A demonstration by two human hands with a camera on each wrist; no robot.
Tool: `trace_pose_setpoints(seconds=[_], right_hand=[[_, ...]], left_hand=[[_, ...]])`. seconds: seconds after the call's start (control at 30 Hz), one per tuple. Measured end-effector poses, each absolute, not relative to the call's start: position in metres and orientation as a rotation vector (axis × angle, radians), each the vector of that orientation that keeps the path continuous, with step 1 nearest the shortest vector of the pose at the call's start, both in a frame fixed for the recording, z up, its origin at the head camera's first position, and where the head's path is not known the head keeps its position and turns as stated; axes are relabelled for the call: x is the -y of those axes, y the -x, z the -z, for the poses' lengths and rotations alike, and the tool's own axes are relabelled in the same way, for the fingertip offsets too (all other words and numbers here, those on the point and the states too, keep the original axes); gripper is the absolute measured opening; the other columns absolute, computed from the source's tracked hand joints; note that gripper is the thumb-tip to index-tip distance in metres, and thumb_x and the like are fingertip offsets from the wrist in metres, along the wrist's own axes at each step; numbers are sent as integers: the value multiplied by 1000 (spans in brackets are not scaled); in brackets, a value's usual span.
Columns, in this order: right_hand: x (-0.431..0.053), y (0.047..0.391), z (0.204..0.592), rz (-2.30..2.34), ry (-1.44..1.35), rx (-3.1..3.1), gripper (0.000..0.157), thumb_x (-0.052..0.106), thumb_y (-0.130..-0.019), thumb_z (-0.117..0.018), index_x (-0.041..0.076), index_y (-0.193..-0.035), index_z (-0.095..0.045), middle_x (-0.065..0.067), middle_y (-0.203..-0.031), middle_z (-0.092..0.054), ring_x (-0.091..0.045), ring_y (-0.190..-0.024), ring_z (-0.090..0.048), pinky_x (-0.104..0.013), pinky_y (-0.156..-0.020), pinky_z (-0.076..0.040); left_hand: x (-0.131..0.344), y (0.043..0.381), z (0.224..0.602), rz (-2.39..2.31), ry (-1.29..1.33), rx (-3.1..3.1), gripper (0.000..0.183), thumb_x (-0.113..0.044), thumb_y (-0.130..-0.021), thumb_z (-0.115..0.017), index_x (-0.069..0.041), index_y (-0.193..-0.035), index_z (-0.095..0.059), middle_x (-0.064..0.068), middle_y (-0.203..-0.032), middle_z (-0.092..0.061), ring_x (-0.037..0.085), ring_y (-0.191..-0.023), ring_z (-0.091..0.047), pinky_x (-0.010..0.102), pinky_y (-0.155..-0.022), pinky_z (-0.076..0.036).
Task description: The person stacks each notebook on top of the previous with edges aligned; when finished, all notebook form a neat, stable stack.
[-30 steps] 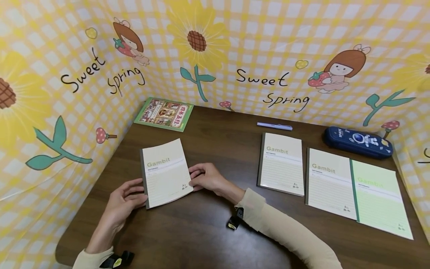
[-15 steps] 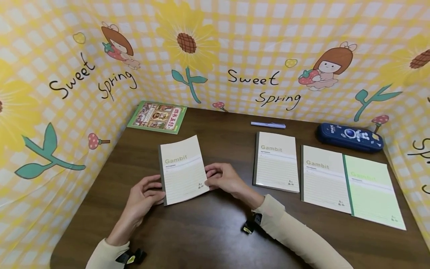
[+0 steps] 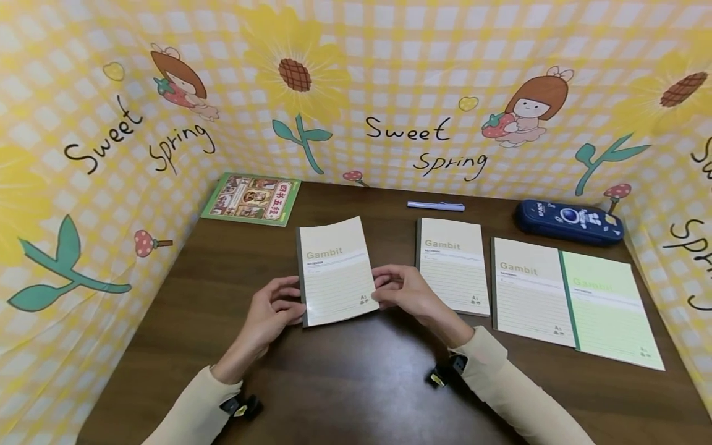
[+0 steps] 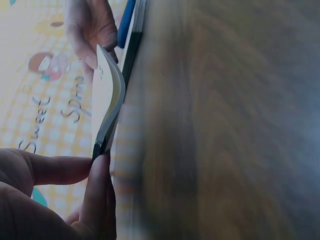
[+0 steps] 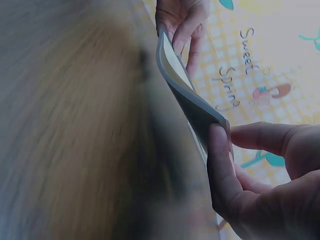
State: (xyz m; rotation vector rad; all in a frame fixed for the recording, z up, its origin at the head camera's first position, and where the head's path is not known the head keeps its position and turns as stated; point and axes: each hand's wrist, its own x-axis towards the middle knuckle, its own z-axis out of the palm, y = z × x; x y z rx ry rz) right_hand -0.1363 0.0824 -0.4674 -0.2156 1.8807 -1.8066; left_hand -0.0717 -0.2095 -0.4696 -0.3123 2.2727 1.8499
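A cream notebook (image 3: 336, 281) with a dark spine and the word Gambit on its cover is held between both hands in the head view. My left hand (image 3: 272, 318) pinches its spine edge near the lower left corner. On the opposite edge, my right hand (image 3: 408, 293) pinches the lower right side between thumb and fingers. From the left wrist view, the notebook (image 4: 112, 100) bows in a curve, raised off the table. The right wrist view also shows the bent notebook (image 5: 187, 92), its underside dark.
Right of the held notebook lie a cream notebook (image 3: 453, 266), another cream one (image 3: 531, 296) and a green one (image 3: 609, 309). Behind them are a lavender pen (image 3: 436, 206) and a navy pencil case (image 3: 570, 221). A green-bordered book (image 3: 250, 199) lies back left. Checked cloth (image 3: 384, 55) walls the table.
Both hands have carried the cream notebook to the right, closer to the other notebooks, keeping their hold. The head view has shifted slightly to the right.
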Motion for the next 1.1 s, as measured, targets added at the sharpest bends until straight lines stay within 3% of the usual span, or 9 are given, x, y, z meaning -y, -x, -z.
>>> trace_pose_setpoints(seconds=[0.33,0.6,1.1], right_hand=[[-124,135,474,1831,120,-1926,55,-8,-89,-70,-13,-142,-53,-15,-111,-63,-3,-84,-69,-26,-73,-62],[-153,135,475,1839,17,-1969,56,-7,-90,-69,-10,-143,-52,-5,-106,-60,-2,-84,-68,-24,-74,-62],[-209,127,475,1857,-71,-2106,55,-5,-91,-69,-12,-143,-52,-10,-108,-62,0,-84,-67,-21,-75,-61]], left_hand=[[173,95,475,-1858,203,-2241,59,11,-92,-68,0,-148,-51,28,-130,-57,16,-91,-69,27,-73,-63],[143,112,481,-1856,131,-2231,59,11,-91,-69,0,-147,-53,27,-128,-58,20,-93,-70,31,-75,-65],[83,135,485,-1809,-19,-2271,59,11,-88,-72,-2,-144,-58,23,-122,-62,27,-94,-72,33,-73,-65]])
